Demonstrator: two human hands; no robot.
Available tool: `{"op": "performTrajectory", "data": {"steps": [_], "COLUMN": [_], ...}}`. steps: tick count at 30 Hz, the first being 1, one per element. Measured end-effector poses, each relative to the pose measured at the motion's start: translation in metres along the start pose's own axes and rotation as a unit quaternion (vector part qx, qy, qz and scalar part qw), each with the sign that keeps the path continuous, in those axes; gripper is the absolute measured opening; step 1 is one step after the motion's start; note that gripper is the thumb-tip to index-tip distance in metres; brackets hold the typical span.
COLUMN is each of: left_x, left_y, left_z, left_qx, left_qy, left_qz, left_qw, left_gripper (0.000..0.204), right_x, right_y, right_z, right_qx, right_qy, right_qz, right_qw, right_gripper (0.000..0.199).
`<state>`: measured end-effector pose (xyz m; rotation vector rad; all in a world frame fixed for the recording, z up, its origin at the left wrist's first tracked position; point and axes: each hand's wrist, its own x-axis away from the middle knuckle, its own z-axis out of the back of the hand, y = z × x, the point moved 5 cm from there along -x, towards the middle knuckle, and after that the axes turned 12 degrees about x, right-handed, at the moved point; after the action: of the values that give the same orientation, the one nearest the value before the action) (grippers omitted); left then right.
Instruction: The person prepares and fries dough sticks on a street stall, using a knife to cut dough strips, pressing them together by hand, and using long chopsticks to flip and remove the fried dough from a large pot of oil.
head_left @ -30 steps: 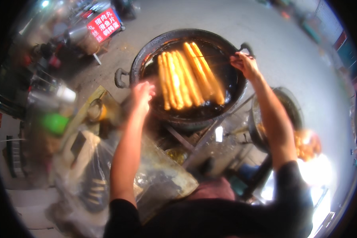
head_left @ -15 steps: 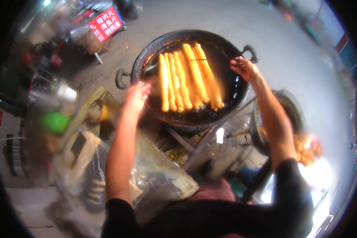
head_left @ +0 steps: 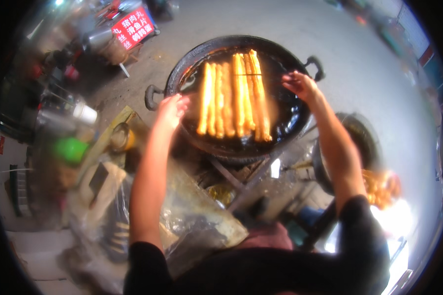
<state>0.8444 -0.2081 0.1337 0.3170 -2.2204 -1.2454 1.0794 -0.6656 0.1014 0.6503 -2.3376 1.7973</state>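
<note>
Several long golden fried dough sticks lie side by side in dark oil inside a big black wok. Over the wok's right side, my right hand is closed on a thin dark chopstick. The stick reaches left across the upper part of the right-hand dough sticks. At the wok's left rim, my left hand has its fingers curled together, somewhat blurred. Whatever it may hold does not show.
Below the wok on the left is a worn tabletop partly under clear plastic. A dark round pot stands beneath my right forearm, with brown fried food near it. A red sign stands at the far left.
The dough sticks have straightened and shifted, with the right-hand ones pulled left at their lower ends. My right hand has moved slightly left; my left hand has barely moved.
</note>
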Motion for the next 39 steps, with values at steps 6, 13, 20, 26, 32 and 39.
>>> {"op": "performTrajectory", "data": {"steps": [6, 13, 20, 26, 32, 39], "left_x": [-0.013, -0.015, -0.010, -0.011, -0.018, -0.041], "left_y": [0.000, -0.001, 0.015, 0.015, 0.012, 0.024], "left_z": [-0.003, -0.005, 0.000, -0.010, -0.032, -0.031], "left_qx": [0.023, -0.043, -0.034, -0.067, -0.152, -0.107], "left_qy": [-0.002, -0.019, -0.026, -0.045, -0.037, -0.045], "left_qz": [0.030, -0.022, -0.066, -0.082, -0.071, -0.004], "left_qw": [0.999, 0.999, 0.997, 0.993, 0.985, 0.993], "left_gripper": [0.022, 0.020, 0.019, 0.020, 0.022, 0.021], "right_x": [-0.008, 0.006, 0.001, -0.001, 0.002, -0.020], "right_y": [0.008, 0.009, 0.010, 0.015, 0.020, 0.035], "right_z": [-0.014, -0.036, -0.038, -0.041, -0.053, -0.065], "right_qx": [-0.015, -0.005, 0.020, 0.000, -0.011, -0.042], "right_qy": [0.011, 0.020, 0.005, 0.014, 0.016, 0.012], "right_qz": [-0.007, 0.011, 0.025, 0.005, 0.000, -0.008], "right_qw": [1.000, 1.000, 0.999, 1.000, 1.000, 0.999], "right_gripper": [0.019, 0.021, 0.023, 0.023, 0.024, 0.022]}}
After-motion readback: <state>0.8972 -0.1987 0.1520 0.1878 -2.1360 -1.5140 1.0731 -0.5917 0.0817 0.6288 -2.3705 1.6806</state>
